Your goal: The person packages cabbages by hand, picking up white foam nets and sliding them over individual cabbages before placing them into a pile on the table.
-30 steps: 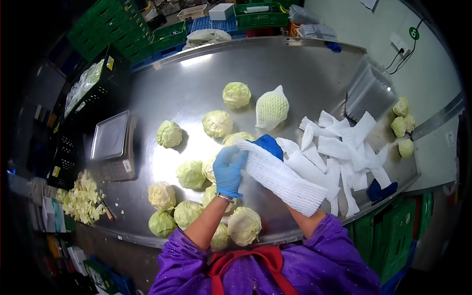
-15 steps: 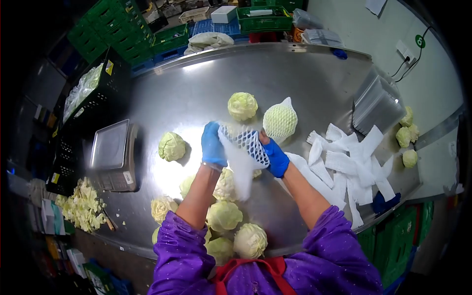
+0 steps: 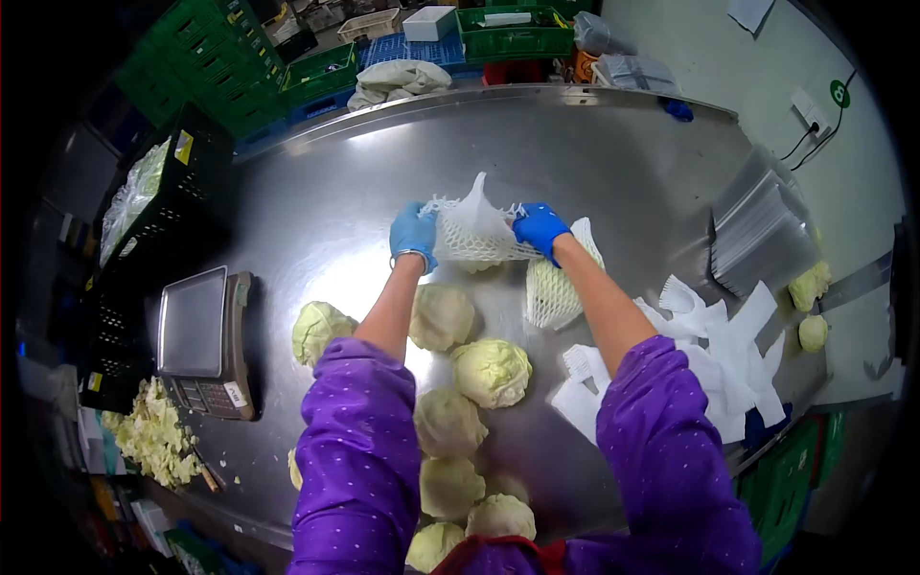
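Note:
A white foam net [image 3: 470, 225] is stretched between my two blue-gloved hands, its tip pointing away from me. My left hand [image 3: 414, 235] grips the net's left edge, and my right hand [image 3: 541, 230] grips its right edge. Beneath the net, a cabbage [image 3: 479, 266] shows only at its lower edge. A second cabbage, wrapped in a net [image 3: 553, 292], lies beside my right forearm. Nearer to me are several bare cabbages, among them a green one [image 3: 492, 372] and one at the left [image 3: 321, 332].
At the left stand a scale [image 3: 194, 321] and a black crate [image 3: 182, 206], with leaf scraps [image 3: 153, 436] and a knife [image 3: 206, 474] below. Flat foam nets [image 3: 719, 355] and clear plastic trays [image 3: 764, 225] are at the right of the metal table [image 3: 335, 182].
Both hands have moved away from my body and farther apart, spreading the net over the far cabbage. The view has shifted, and more of the near cabbages shows between my arms.

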The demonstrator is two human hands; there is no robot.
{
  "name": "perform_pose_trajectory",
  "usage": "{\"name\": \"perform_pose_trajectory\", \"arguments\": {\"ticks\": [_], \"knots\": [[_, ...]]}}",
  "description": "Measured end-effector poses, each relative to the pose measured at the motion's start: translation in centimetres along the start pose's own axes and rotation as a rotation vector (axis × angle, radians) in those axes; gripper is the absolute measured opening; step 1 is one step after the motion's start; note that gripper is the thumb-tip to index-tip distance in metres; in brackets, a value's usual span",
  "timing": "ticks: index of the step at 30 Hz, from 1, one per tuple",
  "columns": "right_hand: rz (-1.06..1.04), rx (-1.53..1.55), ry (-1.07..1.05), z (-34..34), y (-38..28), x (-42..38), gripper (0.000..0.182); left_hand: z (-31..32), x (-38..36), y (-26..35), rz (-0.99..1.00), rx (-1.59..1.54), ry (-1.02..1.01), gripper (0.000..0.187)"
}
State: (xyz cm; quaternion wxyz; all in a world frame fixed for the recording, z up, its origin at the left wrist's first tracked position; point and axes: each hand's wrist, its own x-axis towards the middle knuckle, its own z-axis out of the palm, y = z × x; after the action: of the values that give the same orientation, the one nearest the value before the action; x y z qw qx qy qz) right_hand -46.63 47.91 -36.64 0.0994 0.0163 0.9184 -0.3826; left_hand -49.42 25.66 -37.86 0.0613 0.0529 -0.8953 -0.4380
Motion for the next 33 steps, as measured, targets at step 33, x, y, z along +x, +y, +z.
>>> {"name": "perform_pose_trajectory", "arguments": {"ticks": [33], "knots": [[0.246, 1.319, -0.084, 3.3, -2.9, -46.5, 0.032, -13.2, -43.4, 1.1, -0.845, -1.471, -0.758, 0.037]]}}
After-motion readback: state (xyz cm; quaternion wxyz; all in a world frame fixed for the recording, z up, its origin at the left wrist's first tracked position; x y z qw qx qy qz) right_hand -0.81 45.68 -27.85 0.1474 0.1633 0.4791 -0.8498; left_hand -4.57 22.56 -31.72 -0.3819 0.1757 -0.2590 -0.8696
